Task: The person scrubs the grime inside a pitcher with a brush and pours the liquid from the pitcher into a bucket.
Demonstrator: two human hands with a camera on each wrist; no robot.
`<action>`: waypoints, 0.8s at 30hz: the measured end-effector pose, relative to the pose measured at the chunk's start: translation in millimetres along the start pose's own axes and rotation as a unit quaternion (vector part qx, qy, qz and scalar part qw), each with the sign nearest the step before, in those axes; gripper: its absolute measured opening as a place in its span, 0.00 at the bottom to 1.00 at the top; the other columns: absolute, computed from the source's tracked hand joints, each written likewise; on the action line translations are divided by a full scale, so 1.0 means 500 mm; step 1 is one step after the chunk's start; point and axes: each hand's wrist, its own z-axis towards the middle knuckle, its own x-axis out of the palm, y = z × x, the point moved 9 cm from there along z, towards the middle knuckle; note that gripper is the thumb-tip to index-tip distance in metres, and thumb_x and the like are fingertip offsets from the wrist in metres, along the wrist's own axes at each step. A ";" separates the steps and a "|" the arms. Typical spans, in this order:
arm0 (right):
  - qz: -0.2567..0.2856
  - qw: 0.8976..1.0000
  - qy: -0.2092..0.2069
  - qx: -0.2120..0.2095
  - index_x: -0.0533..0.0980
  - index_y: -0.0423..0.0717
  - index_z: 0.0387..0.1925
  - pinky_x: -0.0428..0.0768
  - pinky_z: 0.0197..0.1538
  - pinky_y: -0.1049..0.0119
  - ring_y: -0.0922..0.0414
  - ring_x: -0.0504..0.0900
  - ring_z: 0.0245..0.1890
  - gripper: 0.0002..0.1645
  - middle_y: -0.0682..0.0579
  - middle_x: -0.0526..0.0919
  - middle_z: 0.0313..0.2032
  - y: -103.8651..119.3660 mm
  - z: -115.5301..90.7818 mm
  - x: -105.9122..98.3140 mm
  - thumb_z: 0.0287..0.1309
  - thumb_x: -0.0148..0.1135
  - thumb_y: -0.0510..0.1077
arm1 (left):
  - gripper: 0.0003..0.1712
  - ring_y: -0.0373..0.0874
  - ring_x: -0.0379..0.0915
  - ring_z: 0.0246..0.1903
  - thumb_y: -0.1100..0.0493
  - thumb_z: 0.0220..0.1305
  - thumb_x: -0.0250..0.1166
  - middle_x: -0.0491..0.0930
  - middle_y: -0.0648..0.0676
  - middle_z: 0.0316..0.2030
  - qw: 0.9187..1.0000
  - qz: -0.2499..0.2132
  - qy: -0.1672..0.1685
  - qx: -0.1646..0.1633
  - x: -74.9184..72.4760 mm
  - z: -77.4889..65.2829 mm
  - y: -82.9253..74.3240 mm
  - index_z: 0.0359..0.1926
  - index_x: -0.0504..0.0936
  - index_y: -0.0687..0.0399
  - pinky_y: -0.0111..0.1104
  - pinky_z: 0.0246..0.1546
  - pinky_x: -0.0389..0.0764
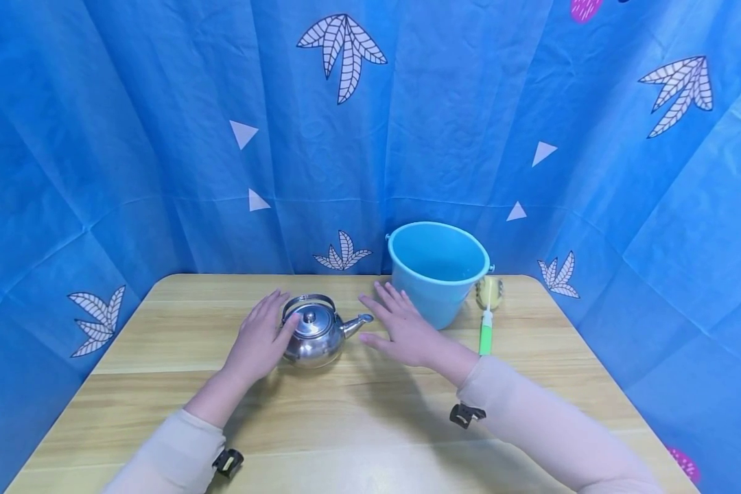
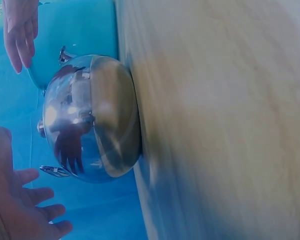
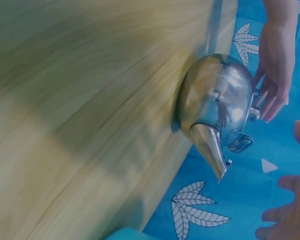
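Left hand (image 1: 261,337): fingers (image 1: 268,306) extended, released, beside kettle (image 1: 311,351); thumb contact cannot be told.
Right hand (image 1: 405,334): fingers spread, released, just beside spout (image 1: 353,326).
Kettle: upright on counter (image 1: 346,425), between the 2 hands' fingers.
Spout risk: a bump from right fingers could twist kettle.
Lid (image 1: 317,327) risk: left thumb catching it could unseat it.
Bucket (image 1: 440,298) risk: behind right fingers; an outward swing could knock it.
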 end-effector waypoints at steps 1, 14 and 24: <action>0.001 1.000 0.000 0.000 0.49 0.58 0.80 0.38 0.77 0.46 0.47 0.33 0.78 0.45 0.46 0.38 0.79 0.001 0.001 0.000 0.71 0.48 0.68 | 0.37 0.66 0.46 0.74 0.42 0.78 0.47 0.52 0.66 0.76 1.000 -0.005 -0.002 -0.003 -0.001 0.000 0.001 0.75 0.58 0.62 0.62 0.71 0.47; 0.015 1.000 -0.004 -0.010 0.50 0.57 0.79 0.40 0.77 0.45 0.46 0.36 0.78 0.45 0.44 0.40 0.79 0.017 0.011 0.002 0.71 0.47 0.69 | 0.36 0.67 0.52 0.72 0.44 0.79 0.46 0.56 0.68 0.73 0.998 -0.039 -0.008 -0.040 0.007 0.005 0.026 0.75 0.57 0.63 0.60 0.70 0.55; 0.023 1.000 -0.002 -0.009 0.50 0.58 0.79 0.35 0.76 0.51 0.48 0.35 0.78 0.45 0.45 0.40 0.79 0.024 0.025 0.011 0.70 0.50 0.67 | 0.36 0.68 0.54 0.70 0.44 0.79 0.45 0.56 0.69 0.73 0.995 -0.064 -0.006 -0.072 0.012 0.001 0.040 0.75 0.56 0.63 0.61 0.69 0.57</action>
